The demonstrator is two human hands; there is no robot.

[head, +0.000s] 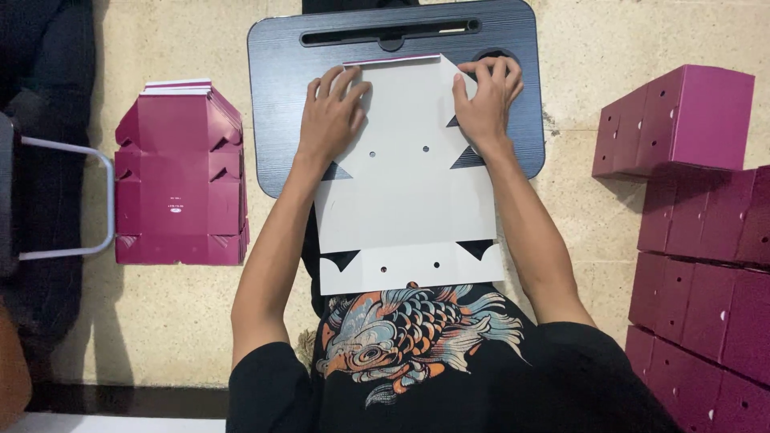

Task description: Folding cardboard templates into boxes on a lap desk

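Pressing down with both hands, a person seen from above flattens an unfolded cardboard box blank (405, 184), its plain white inner face up. The left hand (330, 112) lies palm down on the blank's far left part, fingers spread and flat, pinching nothing. The right hand (486, 100) rests at the far right corner, fingers curled over the edge there; whether it nips the corner flap or only presses on it cannot be told.

The blank lies on a small dark lap tray (281, 96) that serves as the tabletop, set on a pale speckled floor (577, 40). Its far half sits on the tray, while its near end hangs past the tray's edge towards the person's black shirt (417, 361) with a fish print.

The blank's long axis runs straight away from the person, near end at the chest, far end pointing at the slot along the tray's back. A thin magenta strip shows along that far edge, and small holes and notched cuts mark the crease lines across it.

To do this well, my judgement is that both palms should press evenly so the sheet stays square to the tray, and any fold should follow a scored line.

To the left lies a stack of flat magenta blanks (180, 176); to the right stand assembled magenta boxes (698, 224).
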